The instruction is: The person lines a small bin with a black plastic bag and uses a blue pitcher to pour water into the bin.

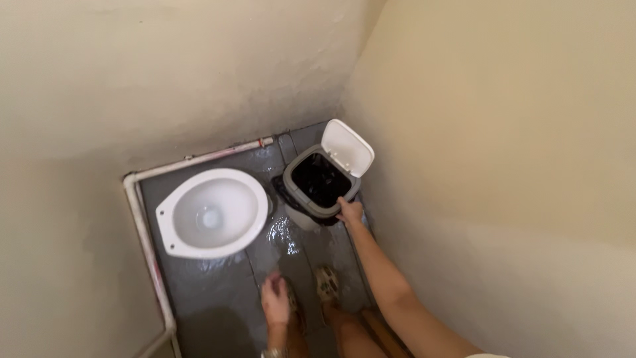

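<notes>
My right hand (349, 211) reaches forward and grips the near rim of a small grey and white waste bin (306, 199). The bin's white lid (347, 146) stands flipped open, and a black bag lines the inside. The bin sits in the far right corner of a narrow toilet room and looks slightly tilted. My left hand (274, 301) hangs low near my knees, fingers loosely curled and holding nothing. My feet in sandals (326, 284) stand on the wet grey floor.
A white seatless toilet bowl (211, 212) sits left of the bin. A white pipe (142, 232) runs along the floor by the left and back walls. Cream walls close in on three sides. The grey floor (291, 245) glistens with water.
</notes>
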